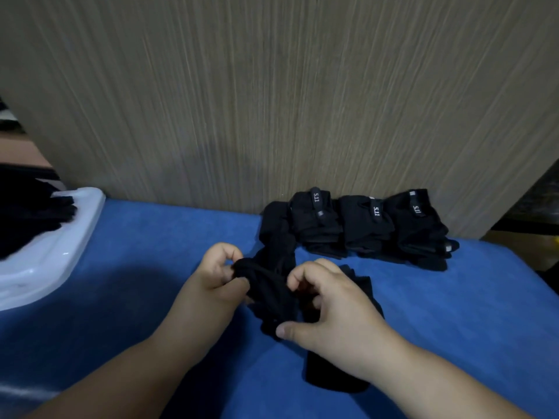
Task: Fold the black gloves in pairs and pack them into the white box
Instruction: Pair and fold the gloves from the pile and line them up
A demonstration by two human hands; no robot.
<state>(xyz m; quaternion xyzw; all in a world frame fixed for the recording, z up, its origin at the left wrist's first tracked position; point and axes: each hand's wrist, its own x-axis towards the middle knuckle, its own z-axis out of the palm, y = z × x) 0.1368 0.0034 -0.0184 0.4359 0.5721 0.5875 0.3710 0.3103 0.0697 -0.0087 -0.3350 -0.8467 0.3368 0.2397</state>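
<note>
A blue-covered desk (145, 237) stands against a wood-grain panel (272, 101), with the white box (63, 252) at 9 o'clock. At the centre, the left hand (211, 279) and the right hand (332, 303) have their fingers (225, 252) clamped on a bunched glove pair (269, 294). Its long axis runs from 5 to 11 o'clock, and the folded gloves (372, 228) lie at 2 o'clock.

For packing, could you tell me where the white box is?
Head view: the white box sits at the left on the blue surface, holding black gloves.

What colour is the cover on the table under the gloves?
Plain blue. The table cover shows best in the head view, the only one.
</note>
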